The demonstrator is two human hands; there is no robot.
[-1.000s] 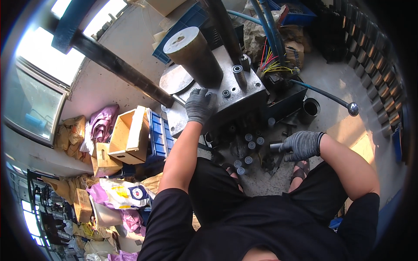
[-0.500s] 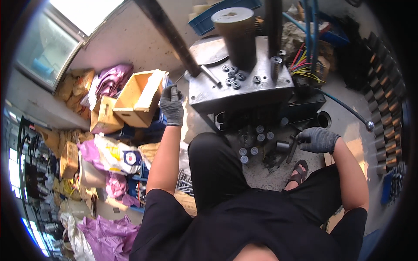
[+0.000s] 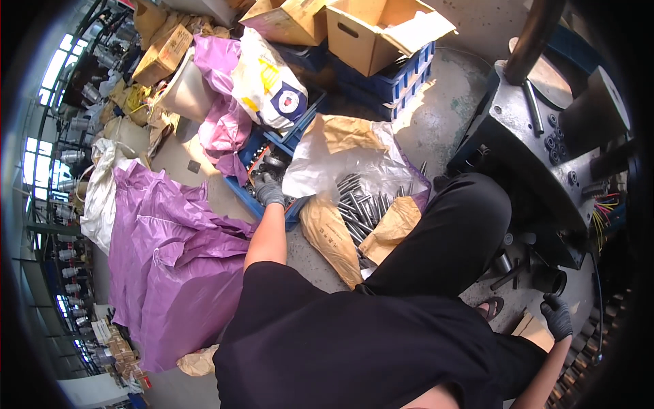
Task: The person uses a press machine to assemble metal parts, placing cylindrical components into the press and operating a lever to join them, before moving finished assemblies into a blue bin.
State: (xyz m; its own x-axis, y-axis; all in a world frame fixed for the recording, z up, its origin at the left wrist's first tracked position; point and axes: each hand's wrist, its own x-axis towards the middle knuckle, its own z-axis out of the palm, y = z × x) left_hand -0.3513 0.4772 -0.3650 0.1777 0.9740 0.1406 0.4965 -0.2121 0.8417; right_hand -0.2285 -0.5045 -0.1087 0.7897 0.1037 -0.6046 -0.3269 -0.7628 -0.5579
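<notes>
My left hand (image 3: 268,189), in a grey glove, reaches into a blue crate (image 3: 291,217) on the floor and touches small dark metal parts (image 3: 272,165) there. Its fingertips are lost among the parts. Away to the right, my right hand (image 3: 558,317), gloved too, hangs low beside my leg with its fingers curled in; whatever they might hold is hidden. Nearest to it is a dark hollow cylinder (image 3: 549,279) on the floor. Between my left arm and my knee, an open sack (image 3: 327,235) holds many metal rods (image 3: 361,208).
A purple sack (image 3: 180,266) lies at left. Cardboard boxes (image 3: 361,44) stand on blue crates (image 3: 402,78) at the back. At right is a metal press table (image 3: 514,140) with a rod (image 3: 534,108) and several small ring-shaped parts (image 3: 553,140) on it.
My view has swung left. My left hand has moved from beside the press table into the blue crate. My right hand has drawn back from the parts under the press.
</notes>
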